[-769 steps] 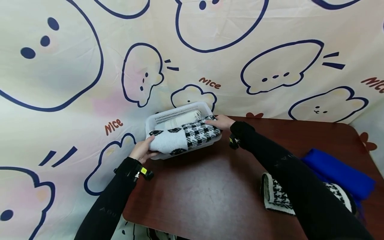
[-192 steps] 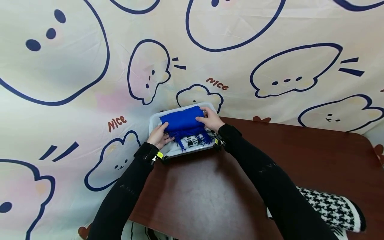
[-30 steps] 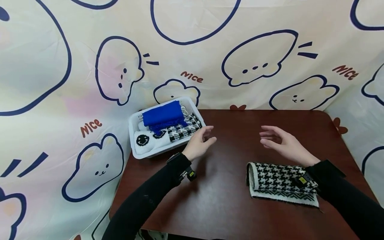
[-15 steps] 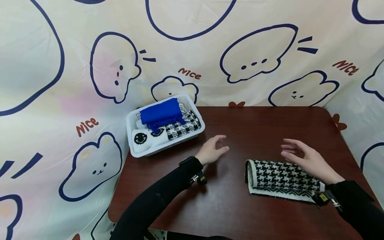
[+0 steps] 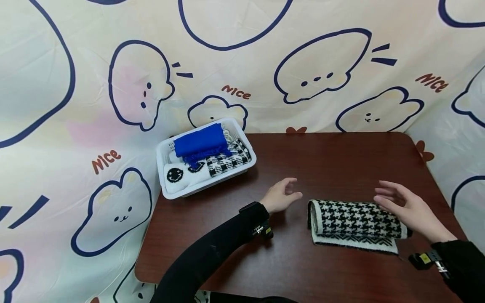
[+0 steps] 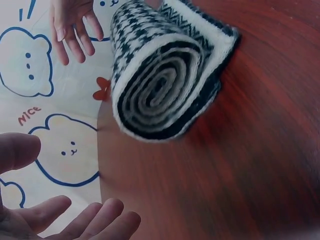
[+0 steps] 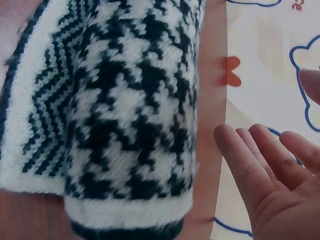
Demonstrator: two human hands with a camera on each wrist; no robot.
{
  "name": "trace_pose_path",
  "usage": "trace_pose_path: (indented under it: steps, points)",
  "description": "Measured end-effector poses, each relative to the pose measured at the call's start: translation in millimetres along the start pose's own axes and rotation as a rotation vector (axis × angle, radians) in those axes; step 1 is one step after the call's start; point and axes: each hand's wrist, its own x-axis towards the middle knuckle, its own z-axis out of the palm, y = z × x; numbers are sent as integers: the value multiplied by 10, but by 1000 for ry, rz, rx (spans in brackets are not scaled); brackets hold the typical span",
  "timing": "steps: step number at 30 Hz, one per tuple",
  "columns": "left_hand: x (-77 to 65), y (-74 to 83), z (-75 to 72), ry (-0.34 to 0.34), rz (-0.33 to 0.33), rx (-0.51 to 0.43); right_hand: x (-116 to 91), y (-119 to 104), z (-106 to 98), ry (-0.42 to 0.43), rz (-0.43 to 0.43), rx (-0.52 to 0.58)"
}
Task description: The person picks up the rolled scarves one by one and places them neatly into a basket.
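Observation:
A rolled black-and-white houndstooth scarf [image 5: 356,221] lies on the table, one flap with a zigzag border spread along its near side. Its spiral end faces the left wrist view, where the scarf roll [image 6: 160,90] fills the upper middle. My left hand [image 5: 280,195] is left of the roll, fingers relaxed, holding nothing. At the roll's right end, my right hand [image 5: 411,208] hovers with loosely spread fingers, its fingertips overlapping the scarf's far edge in the head view. In the right wrist view the right hand's fingers [image 7: 245,165] are beside the roll, apart from it.
A white plastic basket [image 5: 206,184] stands at the table's back left, against the patterned cloth wall. Inside are a rolled blue fringed scarf [image 5: 201,143] and a white and checked knit roll [image 5: 189,174]. The brown table [image 5: 303,164] ends at the wall cloth.
Earlier the blue scarf went from the table's right side into the basket, over the knit roll. Lately both hands moved right and nearer, the left leaving the basket, the right reaching the roll's end.

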Motion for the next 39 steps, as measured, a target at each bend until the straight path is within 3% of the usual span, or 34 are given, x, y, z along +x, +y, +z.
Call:
trace_pose_path:
  steps: [11, 22, 29, 35, 39]
  points:
    - [52, -2, 219, -36, -64, -49, -111, 171, -72, -2, 81, 43]
    - [93, -36, 464, -8, -125, -60, -210, 328, -71, 105, 187, -47]
    - [56, -31, 552, -28, -150, -21, -269, 500, -108, 136, 273, -78]
    - [40, -40, 628, -45, -181, 2, -311, 682, -125, 66, 342, -74]
    - [28, -56, 668, -58, -189, -28, -324, 773, -155, -57, 380, -64]
